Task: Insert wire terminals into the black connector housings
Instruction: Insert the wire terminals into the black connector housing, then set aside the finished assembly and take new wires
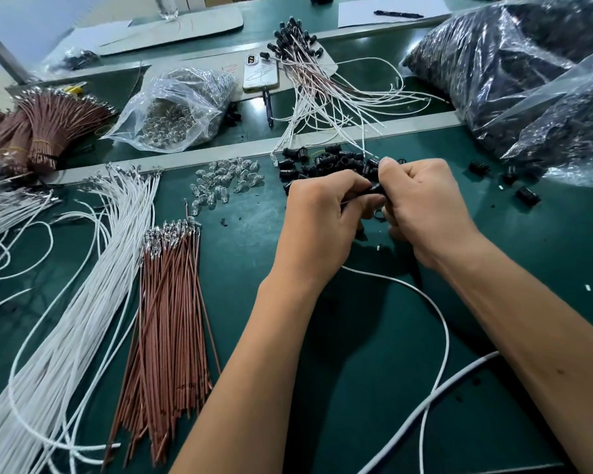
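Step in hand: seating wire end in black housing (374, 190), held just above green bench (356, 354), near side of loose housing pile (326, 164).

Right hand (421, 206) clenched around housing. Left hand (322, 213) pinched white wire (425, 302) close to its tip; terminal itself hidden between hands.

Next move likely needs straight push until seated, then brown wire (172, 302) from bundle at left.

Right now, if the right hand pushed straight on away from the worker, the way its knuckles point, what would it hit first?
Most likely the loose pile of black housings just beyond the right hand; the hand partly covers the pile, so the gap between them is unclear.
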